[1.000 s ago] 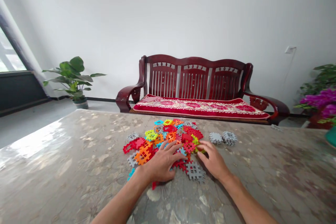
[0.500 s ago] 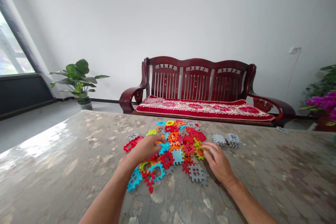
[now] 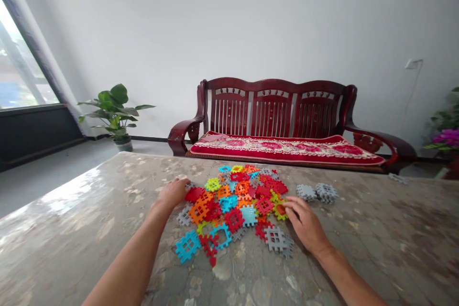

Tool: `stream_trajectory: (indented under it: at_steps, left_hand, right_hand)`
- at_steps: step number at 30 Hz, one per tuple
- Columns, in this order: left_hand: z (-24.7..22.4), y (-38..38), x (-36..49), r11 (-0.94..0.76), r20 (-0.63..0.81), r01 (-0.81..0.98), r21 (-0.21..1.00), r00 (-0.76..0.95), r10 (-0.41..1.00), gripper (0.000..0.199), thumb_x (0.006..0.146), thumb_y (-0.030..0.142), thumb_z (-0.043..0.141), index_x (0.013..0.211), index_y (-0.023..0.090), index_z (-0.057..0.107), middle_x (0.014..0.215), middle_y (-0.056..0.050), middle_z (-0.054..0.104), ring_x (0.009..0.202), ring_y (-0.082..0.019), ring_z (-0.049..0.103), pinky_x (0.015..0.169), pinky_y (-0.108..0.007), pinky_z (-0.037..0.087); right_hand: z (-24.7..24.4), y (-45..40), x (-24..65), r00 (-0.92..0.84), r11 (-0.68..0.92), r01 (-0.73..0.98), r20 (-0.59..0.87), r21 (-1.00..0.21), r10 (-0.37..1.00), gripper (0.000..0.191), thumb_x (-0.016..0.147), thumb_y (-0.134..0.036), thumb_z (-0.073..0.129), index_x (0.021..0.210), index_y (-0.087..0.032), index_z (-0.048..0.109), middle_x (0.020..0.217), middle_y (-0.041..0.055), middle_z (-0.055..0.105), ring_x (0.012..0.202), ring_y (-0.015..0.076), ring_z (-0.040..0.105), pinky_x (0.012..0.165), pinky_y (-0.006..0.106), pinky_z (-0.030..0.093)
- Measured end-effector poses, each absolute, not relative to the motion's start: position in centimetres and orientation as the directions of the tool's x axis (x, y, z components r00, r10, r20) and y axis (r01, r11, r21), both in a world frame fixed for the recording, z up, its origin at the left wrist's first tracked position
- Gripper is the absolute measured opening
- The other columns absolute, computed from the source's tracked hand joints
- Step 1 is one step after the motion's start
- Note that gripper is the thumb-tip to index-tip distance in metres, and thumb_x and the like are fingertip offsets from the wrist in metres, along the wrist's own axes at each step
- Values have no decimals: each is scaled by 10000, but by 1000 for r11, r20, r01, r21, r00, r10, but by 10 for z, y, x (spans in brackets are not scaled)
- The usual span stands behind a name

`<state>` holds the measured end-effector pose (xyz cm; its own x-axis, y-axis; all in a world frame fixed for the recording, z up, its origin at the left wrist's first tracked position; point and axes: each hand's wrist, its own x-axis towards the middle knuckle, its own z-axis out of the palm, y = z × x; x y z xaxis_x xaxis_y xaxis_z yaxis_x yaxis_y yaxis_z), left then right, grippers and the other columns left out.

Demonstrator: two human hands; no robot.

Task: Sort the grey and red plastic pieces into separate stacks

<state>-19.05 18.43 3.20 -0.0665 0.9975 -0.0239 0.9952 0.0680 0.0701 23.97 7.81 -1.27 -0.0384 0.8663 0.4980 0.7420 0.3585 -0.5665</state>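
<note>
On the near table (image 3: 118, 229), our left hand (image 3: 174, 193) covers part of a gray piece at the left edge of the interlocking pieces (image 3: 234, 220); we cannot tell its grip. Our right hand (image 3: 304, 222), fingers loosely curled, partly hides the right edge.

In front of you, the toothed pieces (image 3: 234, 220) lay in a loose, overlapping pile on the table (image 3: 71, 258), red, orange, blue, lime and grey, many with openings. A blue grid (image 3: 188, 245) and a red triangle (image 3: 208, 245) lay at its near left edge. To your right, two grey clusters (image 3: 326, 192) sat side by side, apart from the pile.
</note>
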Motion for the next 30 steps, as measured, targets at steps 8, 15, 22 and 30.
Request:
stream_trajectory:
  at_steps: [8, 15, 22, 30]
  left_hand:
    - [47, 178, -183, 26, 13, 999, 20, -26, 1000, 349, 928, 278, 385, 1047, 187, 700, 1043, -157, 723, 961, -295, 686, 766, -351, 497]
    - [43, 173, -184, 72, 87, 995, 68, -78, 993, 455, 975, 334, 261, 979, 175, 687, 950, -156, 726, 909, -287, 691, 721, -327, 474]
    - [41, 180, -174, 62, 85, 986, 157, -76, 993, 516, 891, 513, 480, 1279, 192, 590, 1283, -172, 623, 1091, -308, 635, 842, -353, 478]
    - [45, 195, -168, -19, 11, 989, 146, 18, 1000, 244, 867, 291, 542, 993, 178, 716, 1033, -144, 733, 1017, -288, 669, 843, -334, 469]
  right_hand:
    - [-15, 79, 240, -47, 364, 739, 496, -567, 867, 239, 887, -251, 470, 914, -235, 706, 1122, 72, 666, 1063, 217, 610, 967, 392, 468]
    - [-15, 78, 239, -29, 381, 717, 522, -583, 852, 229, 869, -237, 488, 897, -240, 716, 1100, 70, 678, 1039, 219, 625, 946, 385, 485]
    - [-14, 78, 238, -23, 383, 710, 524, -591, 851, 237, 863, -220, 484, 894, -244, 718, 1093, 67, 680, 1038, 220, 627, 944, 388, 487]
    - [-13, 78, 237, -15, 369, 712, 512, -597, 859, 236, 860, -220, 481, 887, -239, 714, 1096, 68, 676, 1041, 218, 623, 945, 385, 481]
